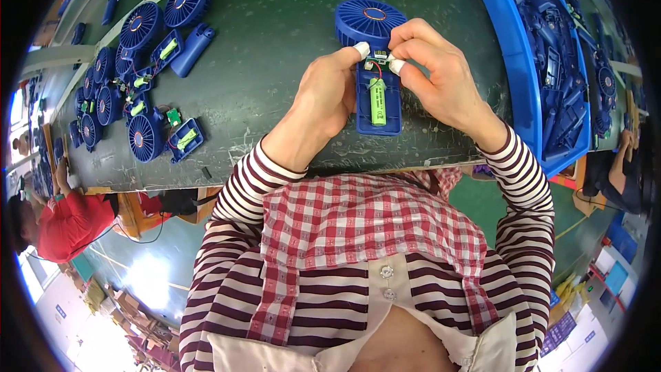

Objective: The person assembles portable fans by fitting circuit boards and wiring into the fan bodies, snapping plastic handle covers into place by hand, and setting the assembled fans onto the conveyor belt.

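Observation:
A blue handheld fan (pixel 370 22) lies on the dark green table, its round grille at the far end and its handle toward me. The handle is uncovered, showing a green battery (pixel 378 102), a small circuit board (pixel 377 63) and thin red wires. My left hand (pixel 327 89) grips the handle's left side, its white-covered thumb at the board's edge. My right hand (pixel 435 69) is closed at the board's right side, with white-covered fingertips pinched together. Whatever lies between those fingertips is too small to make out.
Several blue fans (pixel 143 136), some with opened handles and green batteries, are grouped on the table at the left. A blue bin (pixel 518 69) full of blue plastic parts stands at the right. A person in red (pixel 76 224) sits at far left; another person's arm (pixel 622 162) shows at far right.

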A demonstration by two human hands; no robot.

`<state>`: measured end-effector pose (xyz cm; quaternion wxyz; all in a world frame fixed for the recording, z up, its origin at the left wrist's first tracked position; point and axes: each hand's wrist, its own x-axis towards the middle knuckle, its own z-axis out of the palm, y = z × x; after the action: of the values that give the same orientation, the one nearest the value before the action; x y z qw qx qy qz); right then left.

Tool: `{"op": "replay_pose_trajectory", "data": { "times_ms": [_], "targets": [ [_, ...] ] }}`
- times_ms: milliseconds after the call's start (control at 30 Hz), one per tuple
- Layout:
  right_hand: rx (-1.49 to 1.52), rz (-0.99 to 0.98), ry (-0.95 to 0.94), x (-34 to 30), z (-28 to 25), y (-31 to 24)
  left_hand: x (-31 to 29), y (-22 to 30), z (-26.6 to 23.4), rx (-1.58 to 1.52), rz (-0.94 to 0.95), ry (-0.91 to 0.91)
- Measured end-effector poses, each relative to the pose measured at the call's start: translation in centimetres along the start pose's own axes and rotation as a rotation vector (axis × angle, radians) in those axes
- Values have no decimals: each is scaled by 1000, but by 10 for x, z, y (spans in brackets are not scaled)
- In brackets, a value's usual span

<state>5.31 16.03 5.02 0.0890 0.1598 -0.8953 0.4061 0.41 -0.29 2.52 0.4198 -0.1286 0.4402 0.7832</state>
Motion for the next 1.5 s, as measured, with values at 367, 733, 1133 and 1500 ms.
{"op": "replay_pose_trajectory", "data": {
  "times_ms": [367,733,1133,1500],
  "targets": [
    [-55,-77,14,-1,1,2,-3,4,3,41,-38,-44],
    [-246,-261,7,-4,7,6,1,-4,-1,40,-46,-19],
    [-304,-225,-106,-11,11,3,-1,-10,-15,251,-44,-132],
    [-418,-135,-56,-21,15,1,1,-17,-16,306,-60,-110]
  ]
}}
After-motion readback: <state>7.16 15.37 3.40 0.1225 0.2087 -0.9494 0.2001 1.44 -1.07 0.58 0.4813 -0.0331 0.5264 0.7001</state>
